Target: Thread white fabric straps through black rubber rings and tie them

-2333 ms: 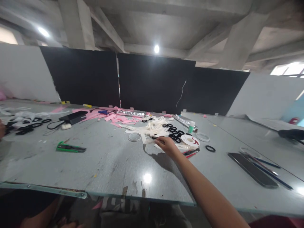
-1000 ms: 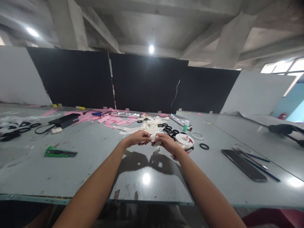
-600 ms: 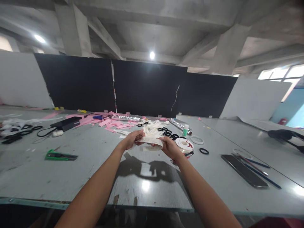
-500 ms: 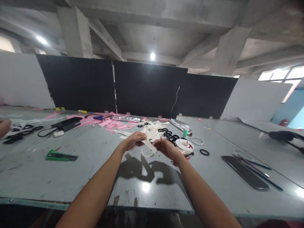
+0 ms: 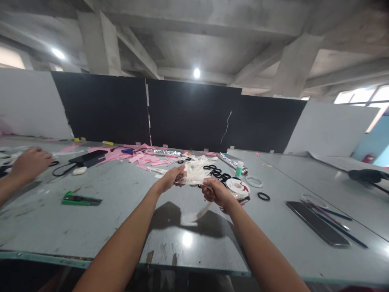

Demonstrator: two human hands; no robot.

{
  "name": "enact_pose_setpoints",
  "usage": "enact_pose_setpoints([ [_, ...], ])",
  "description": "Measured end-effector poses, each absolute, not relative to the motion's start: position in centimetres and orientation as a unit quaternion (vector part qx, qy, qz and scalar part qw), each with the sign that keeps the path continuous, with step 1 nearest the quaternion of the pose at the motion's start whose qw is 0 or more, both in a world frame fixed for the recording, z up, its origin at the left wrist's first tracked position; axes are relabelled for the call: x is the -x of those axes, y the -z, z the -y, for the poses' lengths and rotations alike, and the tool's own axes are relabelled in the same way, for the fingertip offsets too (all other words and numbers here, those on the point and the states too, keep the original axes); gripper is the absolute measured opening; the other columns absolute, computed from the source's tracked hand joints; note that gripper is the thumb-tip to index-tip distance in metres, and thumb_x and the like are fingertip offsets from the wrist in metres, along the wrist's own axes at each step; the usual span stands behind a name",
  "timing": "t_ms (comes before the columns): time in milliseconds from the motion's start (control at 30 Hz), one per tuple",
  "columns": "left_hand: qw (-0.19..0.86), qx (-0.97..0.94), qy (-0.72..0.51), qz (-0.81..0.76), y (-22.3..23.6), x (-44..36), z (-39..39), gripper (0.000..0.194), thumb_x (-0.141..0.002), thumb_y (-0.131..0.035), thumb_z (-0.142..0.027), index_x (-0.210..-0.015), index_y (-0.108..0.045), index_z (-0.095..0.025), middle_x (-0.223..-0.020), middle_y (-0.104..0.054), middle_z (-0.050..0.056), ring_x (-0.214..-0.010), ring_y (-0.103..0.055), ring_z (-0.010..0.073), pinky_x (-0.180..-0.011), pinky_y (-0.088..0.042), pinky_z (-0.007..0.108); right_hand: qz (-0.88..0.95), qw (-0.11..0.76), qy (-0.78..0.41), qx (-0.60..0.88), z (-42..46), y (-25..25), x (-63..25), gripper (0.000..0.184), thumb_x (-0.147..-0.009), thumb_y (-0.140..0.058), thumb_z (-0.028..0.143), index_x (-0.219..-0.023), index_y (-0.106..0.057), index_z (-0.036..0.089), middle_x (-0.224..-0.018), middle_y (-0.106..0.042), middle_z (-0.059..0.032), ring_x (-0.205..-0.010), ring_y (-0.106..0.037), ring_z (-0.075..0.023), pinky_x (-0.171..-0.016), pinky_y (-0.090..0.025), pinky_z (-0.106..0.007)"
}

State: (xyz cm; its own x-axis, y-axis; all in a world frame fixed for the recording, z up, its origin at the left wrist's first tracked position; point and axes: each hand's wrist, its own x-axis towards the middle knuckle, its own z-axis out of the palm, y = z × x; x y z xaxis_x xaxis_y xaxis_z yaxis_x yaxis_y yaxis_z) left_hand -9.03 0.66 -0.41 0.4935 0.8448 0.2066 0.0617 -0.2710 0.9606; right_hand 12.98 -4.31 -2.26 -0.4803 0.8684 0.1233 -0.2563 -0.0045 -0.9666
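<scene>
Both my hands are raised over the grey table (image 5: pixel 106 227), pinching one white paper strip (image 5: pixel 194 181) between them. My left hand (image 5: pixel 170 178) grips its left end with closed fingers. My right hand (image 5: pixel 214 190) is closed on the other part, and the strip's loose tail (image 5: pixel 199 213) hangs down from it toward the tabletop. Just behind my hands lies a heap of white strips (image 5: pixel 199 164) with several black rings (image 5: pixel 217 172) beside it.
A white tape roll (image 5: pixel 238 185), a clear ring (image 5: pixel 254 181), a green bottle (image 5: pixel 239 167) and a black ring (image 5: pixel 263 196) lie right of my hands. A phone (image 5: pixel 317 223) and pens (image 5: pixel 337 212) lie farther right. A green cutter (image 5: pixel 80 198) and pink scraps (image 5: pixel 146 156) are left. Another person's hand (image 5: pixel 28 162) rests at far left.
My left hand came up to join my right on the strip. The strip has been pulled out longer, with its tail now hanging. Another person's hand has come in at the left.
</scene>
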Motion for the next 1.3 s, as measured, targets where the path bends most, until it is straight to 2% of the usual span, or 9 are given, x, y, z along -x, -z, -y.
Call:
enact_pose_setpoints([
  [167,0.570,-0.707,-0.332,-0.256,0.3,8.7,-0.2,0.045,-0.073,-0.061,-0.052,-0.054,-0.044,-0.014,-0.045,-0.034,-0.005,-0.040,-0.026,0.0042,-0.043,-0.015,0.021,0.494,0.480,-0.679,0.254,4.1,2.3,-12.6,0.029,-0.070,-0.070,0.037,-0.066,-0.050,0.017,-0.054,-0.043,0.0063,-0.040,-0.022,-0.0025,-0.035,-0.012,-0.014],
  [300,0.623,-0.638,-0.390,-0.229,1.0,7.0,0.2,0.036,-0.076,-0.061,-0.043,-0.061,-0.046,-0.014,-0.051,-0.034,-0.006,-0.042,-0.023,0.0034,-0.044,-0.012,0.021,0.424,0.576,-0.671,0.196,4.0,2.2,-12.0,0.027,-0.072,-0.069,0.041,-0.072,-0.052,0.019,-0.056,-0.040,0.0049,-0.045,-0.031,-0.0061,-0.031,-0.016,-0.013],
  [500,0.734,-0.501,-0.397,-0.229,2.3,5.7,-0.3,0.023,-0.073,-0.064,-0.033,-0.077,-0.056,-0.012,-0.074,-0.055,0.002,-0.056,-0.046,0.0067,-0.052,-0.033,0.021,0.356,0.630,-0.673,0.152,3.9,1.8,-12.2,0.022,-0.078,-0.064,0.035,-0.092,-0.059,0.018,-0.055,-0.045,0.0054,-0.043,-0.035,-0.0068,-0.025,-0.023,-0.012],
  [600,0.728,-0.536,-0.364,-0.225,2.3,6.0,-0.2,0.025,-0.077,-0.061,-0.034,-0.083,-0.061,-0.010,-0.084,-0.060,0.006,-0.065,-0.053,0.0110,-0.061,-0.039,0.025,0.340,0.633,-0.677,0.159,3.9,1.7,-12.1,0.021,-0.074,-0.068,0.034,-0.082,-0.058,0.017,-0.057,-0.048,0.0065,-0.039,-0.030,-0.0034,-0.025,-0.022,-0.011],
  [733,0.699,-0.594,-0.351,-0.190,1.9,6.1,0.3,0.030,-0.081,-0.058,-0.039,-0.079,-0.063,-0.010,-0.076,-0.059,0.006,-0.063,-0.053,0.0126,-0.062,-0.039,0.027,0.348,0.618,-0.672,0.213,4.1,2.0,-11.5,0.025,-0.070,-0.073,0.034,-0.072,-0.055,0.016,-0.052,-0.045,0.0074,-0.036,-0.028,-0.0019,-0.024,-0.020,-0.011],
  [900,0.698,-0.565,-0.405,-0.173,1.6,5.7,0.6,0.020,-0.078,-0.063,-0.028,-0.068,-0.061,-0.010,-0.065,-0.056,0.002,-0.057,-0.051,0.0101,-0.059,-0.039,0.025,0.349,0.607,-0.689,0.187,4.2,1.9,-11.8,0.025,-0.070,-0.071,0.033,-0.083,-0.061,0.015,-0.055,-0.048,0.0067,-0.038,-0.030,-0.0027,-0.025,-0.022,-0.011],
  [1000,0.753,-0.477,-0.423,-0.163,1.6,5.6,0.5,0.017,-0.081,-0.059,-0.025,-0.081,-0.065,-0.009,-0.072,-0.061,0.004,-0.065,-0.058,0.0125,-0.066,-0.044,0.026,0.347,0.598,-0.705,0.155,4.2,1.9,-12.1,0.024,-0.072,-0.069,0.034,-0.086,-0.062,0.016,-0.056,-0.050,0.0065,-0.039,-0.031,-0.0034,-0.025,-0.022,-0.011],
  [1100,0.804,-0.391,-0.433,-0.116,1.6,5.3,0.6,0.030,-0.087,-0.051,-0.032,-0.100,-0.065,-0.009,-0.079,-0.066,0.007,-0.078,-0.063,0.0164,-0.076,-0.047,0.028,0.351,0.574,-0.722,0.159,4.3,2.0,-11.9,0.022,-0.073,-0.069,0.035,-0.080,-0.060,0.016,-0.058,-0.052,0.0063,-0.038,-0.027,-0.0026,-0.025,-0.022,-0.010],
  [1300,0.817,-0.273,-0.504,-0.064,1.4,4.5,0.8,0.030,-0.088,-0.051,-0.033,-0.066,-0.057,-0.014,-0.060,-0.058,0.002,-0.073,-0.064,0.0164,-0.079,-0.049,0.031,0.370,0.575,-0.698,0.213,4.5,2.1,-10.8,0.025,-0.073,-0.070,0.038,-0.076,-0.055,0.017,-0.069,-0.056,0.0053,-0.038,-0.021,-0.0010,-0.026,-0.018,-0.011],
])
